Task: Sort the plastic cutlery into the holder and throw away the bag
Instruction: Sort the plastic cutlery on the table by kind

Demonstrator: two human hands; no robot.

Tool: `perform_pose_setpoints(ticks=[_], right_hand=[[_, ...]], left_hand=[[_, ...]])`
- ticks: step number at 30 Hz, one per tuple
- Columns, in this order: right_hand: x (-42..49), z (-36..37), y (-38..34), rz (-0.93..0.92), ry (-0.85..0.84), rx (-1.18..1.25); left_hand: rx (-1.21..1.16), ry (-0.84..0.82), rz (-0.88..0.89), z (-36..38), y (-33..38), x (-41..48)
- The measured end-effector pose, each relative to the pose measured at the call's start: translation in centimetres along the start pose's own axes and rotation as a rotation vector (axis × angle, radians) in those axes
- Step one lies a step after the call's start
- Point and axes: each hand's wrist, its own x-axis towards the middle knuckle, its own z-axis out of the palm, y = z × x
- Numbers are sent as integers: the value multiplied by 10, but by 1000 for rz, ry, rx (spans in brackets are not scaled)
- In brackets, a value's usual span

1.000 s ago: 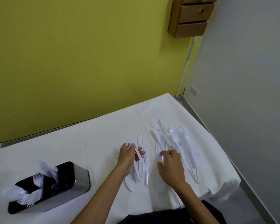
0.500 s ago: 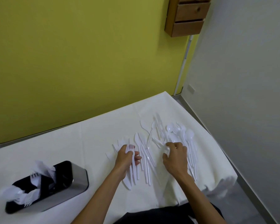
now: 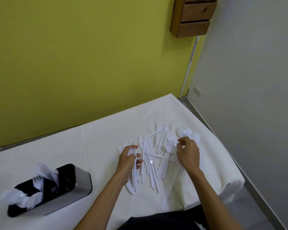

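Since a moment ago the right hand (image 3: 188, 154) has shifted from the middle of the loose cutlery pile (image 3: 156, 146) to its far right edge, fingers now curled and pinching at spoons (image 3: 170, 146) there; the left hand (image 3: 129, 159) is closed around a bundle of forks (image 3: 134, 163), tines pointing away; knives, spoons and forks lie scattered on the white tabletop (image 3: 98, 146) between and around both hands; the holder (image 3: 56, 190), black inside with a metal wall, stands well apart at the left, with cutlery already in it.
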Motion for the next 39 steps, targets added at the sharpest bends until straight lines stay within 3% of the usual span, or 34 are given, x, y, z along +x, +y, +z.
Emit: perform_pose_setpoints(ticks=[5, 9, 13, 19, 24, 29, 32, 36, 39], right_hand=[[4, 13, -6, 90, -292, -57], [3, 18, -12, 131, -296, -60], [4, 11, -17, 117, -418, -97], [1, -7, -8, 81, -334, -139], [-15, -11, -3, -115, -592, -321], [-11, -20, -9, -162, -488, -381], [-7, -38, -28, -279, -412, -484], [-6, -68, -58, -277, -445, -551], [-2, -87, -76, -220, -530, -381]], left_hand=[[13, -14, -4, 0, 4, -1], [-7, 4, -6, -5, 5, 0], [-22, 14, -15, -8, 5, 1], [-25, 6, -15, 0, 9, 2], [-9, -6, -11, 6, 12, 2], [82, -60, 21, 17, 17, -4], [141, -87, 66, 20, 27, -8], [181, -124, 141, 25, 41, -12], [221, -163, 196, 30, 48, -16]])
